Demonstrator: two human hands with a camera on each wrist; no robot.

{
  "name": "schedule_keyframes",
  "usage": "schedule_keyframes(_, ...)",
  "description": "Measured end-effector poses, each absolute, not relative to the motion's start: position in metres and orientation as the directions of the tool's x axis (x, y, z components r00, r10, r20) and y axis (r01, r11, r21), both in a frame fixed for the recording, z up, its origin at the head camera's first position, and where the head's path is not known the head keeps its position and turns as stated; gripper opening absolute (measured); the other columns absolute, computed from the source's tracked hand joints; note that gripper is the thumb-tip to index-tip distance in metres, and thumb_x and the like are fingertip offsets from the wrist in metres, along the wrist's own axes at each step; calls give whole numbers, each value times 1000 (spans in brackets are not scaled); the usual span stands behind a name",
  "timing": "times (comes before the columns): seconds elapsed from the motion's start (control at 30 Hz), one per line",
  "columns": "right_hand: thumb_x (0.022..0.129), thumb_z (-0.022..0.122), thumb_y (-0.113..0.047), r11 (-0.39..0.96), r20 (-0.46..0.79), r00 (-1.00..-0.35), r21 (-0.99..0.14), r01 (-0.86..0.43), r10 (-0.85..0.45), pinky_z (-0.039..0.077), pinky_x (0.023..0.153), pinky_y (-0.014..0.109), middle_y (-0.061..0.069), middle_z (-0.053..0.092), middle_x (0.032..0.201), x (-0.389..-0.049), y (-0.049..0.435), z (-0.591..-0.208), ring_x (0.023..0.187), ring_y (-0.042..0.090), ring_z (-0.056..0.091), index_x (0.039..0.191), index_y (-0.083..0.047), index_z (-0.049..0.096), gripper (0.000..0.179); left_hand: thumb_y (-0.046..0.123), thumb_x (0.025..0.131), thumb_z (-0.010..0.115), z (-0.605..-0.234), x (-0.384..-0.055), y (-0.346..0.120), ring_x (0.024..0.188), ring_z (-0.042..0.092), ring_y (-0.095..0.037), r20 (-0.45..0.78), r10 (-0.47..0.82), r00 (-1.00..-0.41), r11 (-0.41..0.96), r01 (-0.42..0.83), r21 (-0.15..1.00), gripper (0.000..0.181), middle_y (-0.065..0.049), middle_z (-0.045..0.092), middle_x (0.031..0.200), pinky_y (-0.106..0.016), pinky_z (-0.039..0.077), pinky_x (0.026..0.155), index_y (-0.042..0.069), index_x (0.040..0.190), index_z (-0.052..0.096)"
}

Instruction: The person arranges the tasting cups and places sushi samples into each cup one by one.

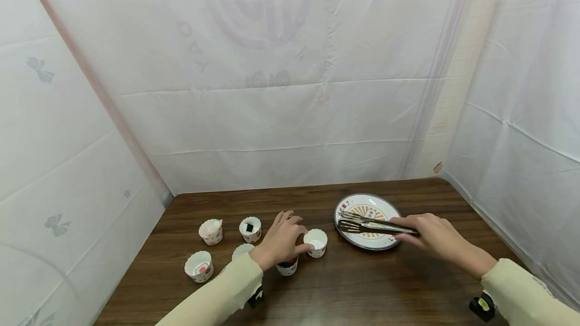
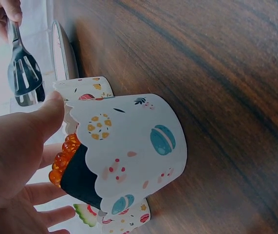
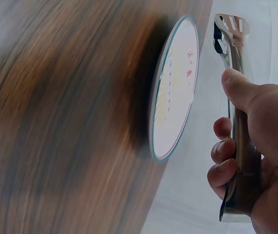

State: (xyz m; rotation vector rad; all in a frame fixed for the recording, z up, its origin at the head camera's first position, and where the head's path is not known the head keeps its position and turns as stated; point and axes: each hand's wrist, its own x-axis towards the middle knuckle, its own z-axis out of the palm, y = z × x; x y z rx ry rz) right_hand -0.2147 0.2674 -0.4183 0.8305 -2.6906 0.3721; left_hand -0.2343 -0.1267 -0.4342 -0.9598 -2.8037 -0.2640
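My right hand (image 1: 428, 233) grips metal serving tongs (image 1: 371, 227), their slotted ends apart above the round plate (image 1: 393, 213). The right wrist view shows the fingers curled round the tongs' handles. My left hand (image 1: 282, 240) reaches over the paper cups with fingers loosely extended. Its thumb lies right at the rim of a white paper cup (image 1: 319, 249), whose visible inside is bare white. Below the palm stands another patterned cup (image 2: 134, 146) holding a dark-wrapped roe sushi piece (image 2: 63, 158); in the head view the hand partly hides it.
Several more paper cups stand left of my left hand: one with a black-topped piece (image 1: 250, 229), one with pale pink content (image 1: 211, 231), one with an orange-centred piece (image 1: 200, 267). Another cup (image 1: 241, 250) is partly behind the forearm. White cloth (image 1: 272, 114) encloses the wooden table (image 1: 362, 291).
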Motion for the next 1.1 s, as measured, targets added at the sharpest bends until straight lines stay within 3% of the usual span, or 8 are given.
schedule_keyframes(0.33, 93, 77, -35, 740, 379, -724, -134, -660, -577, 50, 55, 30, -6, 76, 101, -215, 241, -415, 78, 9, 69, 126, -19, 75, 37, 42, 92, 77, -434, -234, -127, 134, 49, -45, 214, 596, -774, 774, 625, 104, 35, -16, 68, 128, -62, 34, 113, 11, 107, 80)
schedule_keyframes(0.53, 93, 76, -35, 718, 377, -703, -129, -684, -603, 56, 61, 35, -4, 76, 111, -217, 228, -418, 89, 15, 73, 127, -20, 75, 36, 43, 92, 77, -435, -235, -126, 134, 49, -45, 215, 596, -774, 774, 625, 102, 35, -15, 68, 128, -63, 33, 113, 11, 107, 80)
schedule_keyframes(0.7, 95, 75, -36, 711, 354, -705, -138, -690, -615, 54, 59, 33, -4, 76, 109, -217, 222, -421, 87, 14, 72, 128, -21, 74, 36, 43, 92, 77, -435, -235, -127, 134, 50, -45, 216, 601, -770, 772, 629, 96, 36, -16, 68, 128, -62, 34, 113, 11, 108, 80)
schedule_keyframes(1.1, 94, 75, -36, 715, 346, -712, -145, -684, -611, 58, 68, 40, -3, 76, 112, -216, 214, -423, 96, 16, 72, 127, -21, 75, 36, 43, 92, 77, -437, -236, -128, 134, 49, -45, 223, 603, -766, 769, 633, 94, 35, -16, 68, 129, -62, 34, 113, 12, 106, 80)
